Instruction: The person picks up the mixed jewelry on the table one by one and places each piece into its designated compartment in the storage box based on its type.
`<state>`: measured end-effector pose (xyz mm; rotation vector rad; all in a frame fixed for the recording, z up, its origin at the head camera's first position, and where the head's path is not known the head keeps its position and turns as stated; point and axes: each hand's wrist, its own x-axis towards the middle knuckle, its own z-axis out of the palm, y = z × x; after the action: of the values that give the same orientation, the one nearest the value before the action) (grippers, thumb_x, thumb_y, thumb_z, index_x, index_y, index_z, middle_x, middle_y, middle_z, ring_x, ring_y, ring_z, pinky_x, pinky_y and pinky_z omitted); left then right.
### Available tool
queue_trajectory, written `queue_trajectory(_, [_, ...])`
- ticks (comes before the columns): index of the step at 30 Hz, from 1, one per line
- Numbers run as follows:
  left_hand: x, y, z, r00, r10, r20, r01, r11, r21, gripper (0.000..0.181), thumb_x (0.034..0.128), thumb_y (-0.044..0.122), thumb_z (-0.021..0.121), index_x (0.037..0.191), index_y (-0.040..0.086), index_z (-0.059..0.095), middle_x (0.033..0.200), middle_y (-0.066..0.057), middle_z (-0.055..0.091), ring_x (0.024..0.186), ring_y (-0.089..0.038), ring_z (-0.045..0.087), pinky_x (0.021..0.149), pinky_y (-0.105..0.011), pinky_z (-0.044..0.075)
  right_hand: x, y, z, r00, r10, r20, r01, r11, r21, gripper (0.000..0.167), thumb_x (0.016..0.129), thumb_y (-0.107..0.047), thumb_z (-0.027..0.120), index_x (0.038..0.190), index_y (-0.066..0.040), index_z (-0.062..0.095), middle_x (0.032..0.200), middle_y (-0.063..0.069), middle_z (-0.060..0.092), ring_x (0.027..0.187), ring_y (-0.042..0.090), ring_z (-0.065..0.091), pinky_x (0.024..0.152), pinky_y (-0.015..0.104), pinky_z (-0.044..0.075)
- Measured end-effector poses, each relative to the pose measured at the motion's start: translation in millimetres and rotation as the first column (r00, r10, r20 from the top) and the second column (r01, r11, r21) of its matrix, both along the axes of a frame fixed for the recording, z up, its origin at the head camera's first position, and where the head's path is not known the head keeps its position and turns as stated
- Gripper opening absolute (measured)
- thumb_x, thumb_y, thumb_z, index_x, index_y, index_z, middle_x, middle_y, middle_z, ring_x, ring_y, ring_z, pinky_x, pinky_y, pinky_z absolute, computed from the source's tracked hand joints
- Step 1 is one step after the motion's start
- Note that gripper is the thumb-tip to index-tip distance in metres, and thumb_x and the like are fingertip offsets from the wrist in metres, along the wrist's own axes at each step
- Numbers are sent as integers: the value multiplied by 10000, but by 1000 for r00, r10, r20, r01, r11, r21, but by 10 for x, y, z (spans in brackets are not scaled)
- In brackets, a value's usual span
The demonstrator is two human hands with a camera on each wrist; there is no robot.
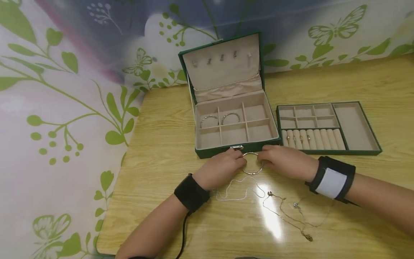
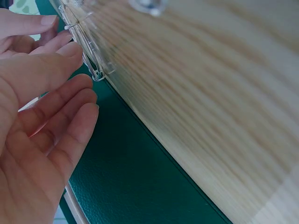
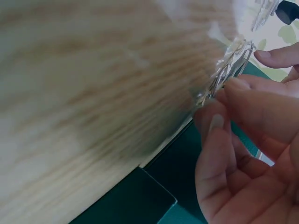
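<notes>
A silver bracelet point(image 1: 253, 174), a round hoop with no long axis, lay face up toward the head camera just in front of an opened green jewelry box point(image 1: 210, 153), its opening seen nearly edge-on from both wrists. It sat between the two hands: the left hand point(image 1: 221, 167) pinched its left side and the right hand point(image 1: 286, 160) pinched its right, fingers curled on both. Whether it touched the wooden table point(image 1: 155, 144) could not be told. Nearer the person, a silver chain point(image 1: 233, 199) and thin necklaces point(image 1: 288, 216) lay loose. Two more bracelets point(image 1: 231, 114) stood in box compartments; a tray point(image 1: 354, 124) at right held small rings point(image 1: 288, 138).
</notes>
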<state>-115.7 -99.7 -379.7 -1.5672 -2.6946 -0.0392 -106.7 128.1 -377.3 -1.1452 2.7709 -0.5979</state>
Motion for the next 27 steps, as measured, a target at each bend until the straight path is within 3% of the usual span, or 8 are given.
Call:
queue_trajectory(4, [9, -11, 10, 1000, 5, -16, -5, 1000, -16, 139, 913, 49, 581, 1007, 122, 652, 993, 13, 572, 969, -141, 536, 972, -266, 422, -22, -24, -6, 1000, -6, 12, 6, 1000, 7, 145, 822, -15, 682, 906, -132, 696, 855, -5, 583, 791, 124, 589, 671, 295, 500])
queue_trajectory(10, [12, 4, 4, 1000, 20, 24, -19, 1000, -25, 120, 928, 73, 569, 992, 130, 653, 969, 10, 536, 946, -141, 522, 985, -284, 415, -32, -46, -27, 1000, 18, 14, -18, 1000, 9, 141, 801, -13, 699, 864, -138, 681, 839, -19, 559, 753, 91, 573, 644, 259, 495])
queue_trajectory(14, [5, 27, -8, 1000, 20, 21, -19, 999, -27, 103, 937, 120, 560, 977, 152, 650, 926, 19, 502, 872, -127, 489, 850, -244, 446, -43, -65, -43, 999, 53, -11, -52, 999, 5, 154, 794, -7, 696, 829, -155, 672, 796, -48, 517, 708, 47, 528, 616, 229, 478])
queue_trajectory(18, [-9, 54, -19, 1000, 12, 9, -12, 999, -45, 119, 935, 146, 556, 978, 188, 659, 891, 33, 471, 821, -121, 441, 712, -233, 406, -61, -78, -45, 996, 83, -22, -83, 996, 13, 181, 795, 8, 679, 799, -173, 679, 750, -70, 484, 669, 20, 479, 596, 206, 459])
queue_trajectory(27, [-21, 89, -12, 1000, -15, -11, 14, 993, -115, 166, 929, 134, 569, 1039, 223, 657, 1020, 28, 529, 912, -133, 500, 776, -277, 455, -99, -70, -79, 983, 166, -79, -163, 985, 51, 220, 782, 46, 645, 787, -173, 657, 759, -72, 548, 691, 35, 514, 598, 226, 458])
